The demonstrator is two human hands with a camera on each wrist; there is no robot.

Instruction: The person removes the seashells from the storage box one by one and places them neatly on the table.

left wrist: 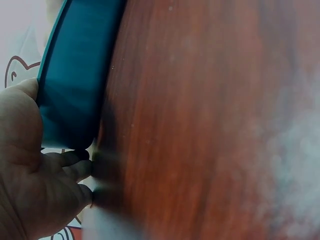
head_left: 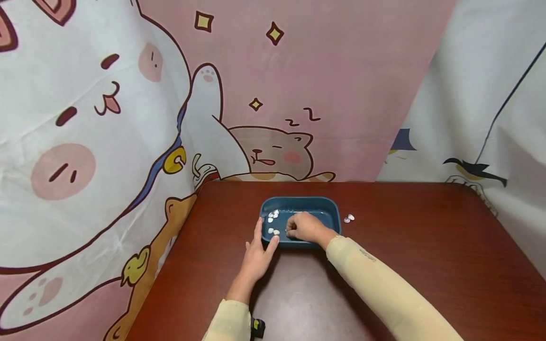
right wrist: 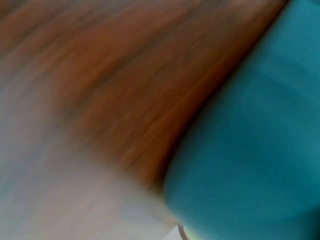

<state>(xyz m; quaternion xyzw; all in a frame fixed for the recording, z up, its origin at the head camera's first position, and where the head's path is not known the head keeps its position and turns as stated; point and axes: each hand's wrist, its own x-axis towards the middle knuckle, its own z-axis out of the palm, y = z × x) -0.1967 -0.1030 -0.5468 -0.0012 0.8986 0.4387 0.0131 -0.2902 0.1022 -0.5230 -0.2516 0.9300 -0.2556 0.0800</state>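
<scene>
A blue rectangular tray [head_left: 300, 245] stands on the table with several small whitish pieces [head_left: 276, 232], like shells or pebbles, in its left part. My left hand [head_left: 256, 258] rests against the tray's near left corner, thumb at the front rim and fingers along the left side. In the left wrist view the thumb touches the rim, and the other fingers [left wrist: 75, 170] lie by the lower corner. Inside the tray my right hand [head_left: 307, 227] has its fingers bent down toward the floor, pinching a tiny pale piece that they mostly hide. The right wrist view shows only the tray's wall [right wrist: 245, 165], blurred.
A few more small pale pieces [head_left: 349, 218] lie on the brown table [head_left: 409, 246] just right of the tray. Behind the table hangs a cartoon-printed cloth [head_left: 341, 94]. A small black object [head_left: 258, 327] is beside the left sleeve.
</scene>
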